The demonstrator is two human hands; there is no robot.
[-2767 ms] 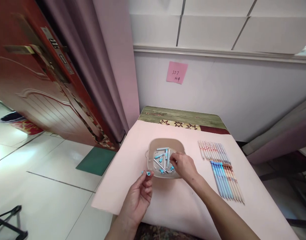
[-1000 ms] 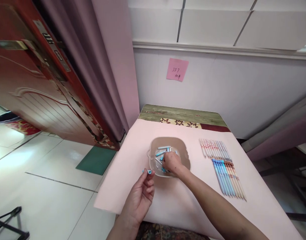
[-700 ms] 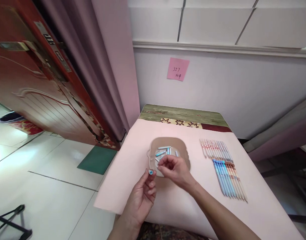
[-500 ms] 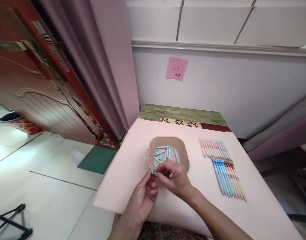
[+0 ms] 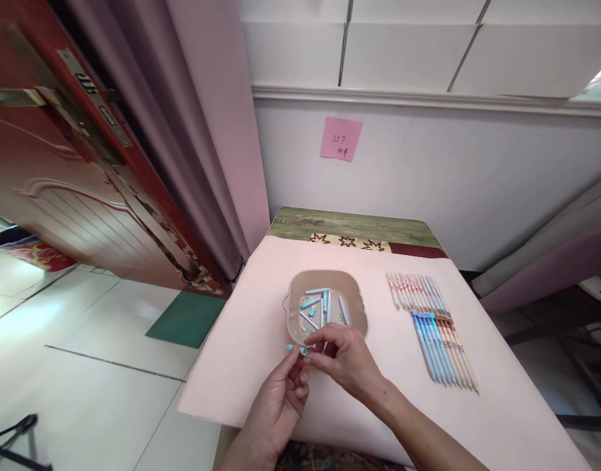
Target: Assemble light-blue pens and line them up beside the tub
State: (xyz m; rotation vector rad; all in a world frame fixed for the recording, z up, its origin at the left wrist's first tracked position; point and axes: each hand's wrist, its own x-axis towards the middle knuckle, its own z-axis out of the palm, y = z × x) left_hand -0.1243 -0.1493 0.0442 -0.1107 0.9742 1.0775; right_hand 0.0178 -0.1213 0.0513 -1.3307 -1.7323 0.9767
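Note:
A small light-blue pen part (image 5: 303,351) is pinched between the thumb and fingers of my left hand (image 5: 283,398), just in front of a beige bin. My right hand (image 5: 346,358) reaches in from the right, thumb and forefinger pressed together at the end of that part; anything between them is too small to make out. Inside the beige bin (image 5: 352,282) lie several blue, white and lilac pen pieces (image 5: 324,304). My right hand's fingers overlap the bin's near edge.
On the pink-covered table (image 5: 241,314), right of the bin, lie a row of pale pens (image 5: 418,292) and a nearer row of blue and beige pens (image 5: 442,350). A pink note (image 5: 341,139) is on the wall. A red door (image 5: 74,190) stands at left.
The whole view has shifted slightly. Both hands are a little lower against the bin, and more of the blue part shows at my left fingertips. My right thumb and forefinger have stayed close to it.

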